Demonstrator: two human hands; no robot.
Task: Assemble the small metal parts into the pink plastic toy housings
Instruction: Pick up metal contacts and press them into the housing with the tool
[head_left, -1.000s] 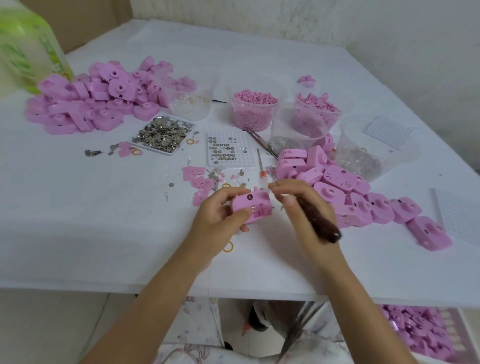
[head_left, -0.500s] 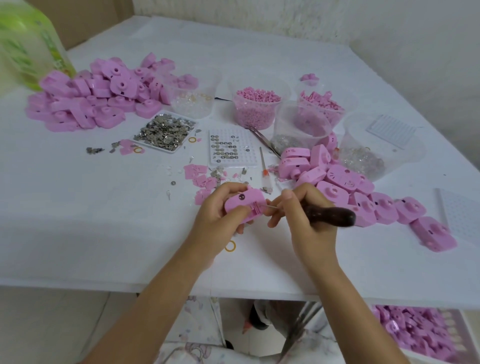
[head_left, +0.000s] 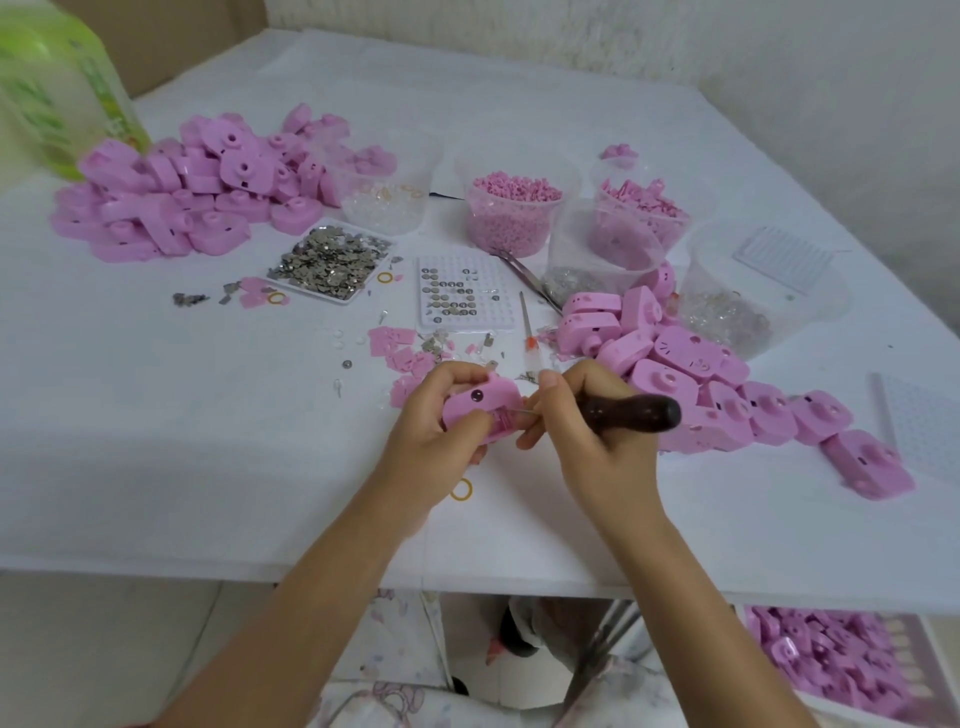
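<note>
My left hand (head_left: 436, 431) grips a pink toy housing (head_left: 480, 402) at the centre of the frame, just above the tabletop (head_left: 208, 441), with my fingers curled round its left end. My right hand (head_left: 587, 447) is clamped round a dark-handled awl (head_left: 631, 413). The awl's thin metal tip meets the lower edge of the housing, between my two thumbs.

Just right of my hands, a row of pink housings (head_left: 675, 364) runs toward the right edge, and a bigger heap of housings (head_left: 197, 192) sits at upper left. Above my hands lie a tray of small metal parts (head_left: 330, 260) and a white grid tray (head_left: 462, 296). A yellow ring (head_left: 461, 489) lies on the tabletop below my left hand.
</note>
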